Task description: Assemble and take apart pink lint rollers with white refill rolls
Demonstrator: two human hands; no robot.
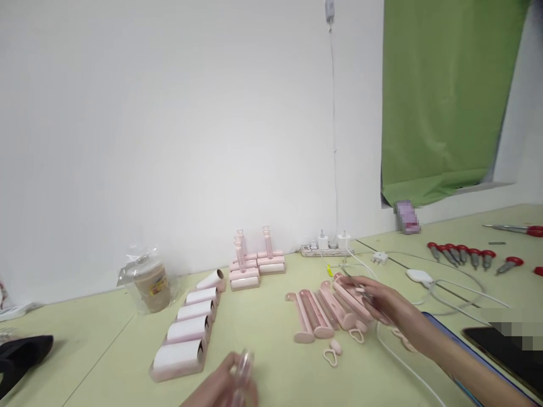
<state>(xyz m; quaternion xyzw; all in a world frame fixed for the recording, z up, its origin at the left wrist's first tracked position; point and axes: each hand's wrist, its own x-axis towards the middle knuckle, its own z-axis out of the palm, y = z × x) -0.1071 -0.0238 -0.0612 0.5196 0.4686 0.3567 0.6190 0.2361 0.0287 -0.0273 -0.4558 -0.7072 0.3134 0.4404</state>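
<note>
My right hand (382, 302) reaches out over a row of pink roller handle parts (326, 308) on the pale green table (263, 316), fingers curled round the rightmost pink piece. My left hand (227, 384) is low at the bottom edge, blurred, closed round a small clear piece I cannot name. A line of white paper rolls (186, 333) in pink holders lies to the left. Several assembled pink rollers (254, 265) stand near the wall. Small pink heart-shaped loops (331, 353) lie in front of the handle parts.
A jar in a plastic bag (150, 282) stands at left, a black cloth (21, 356) at far left. A power strip (324, 247) with chargers, white cables (449, 282), red-handled screwdrivers (462, 254) and a dark phone (500, 350) lie to the right. A green curtain (445, 96) hangs behind.
</note>
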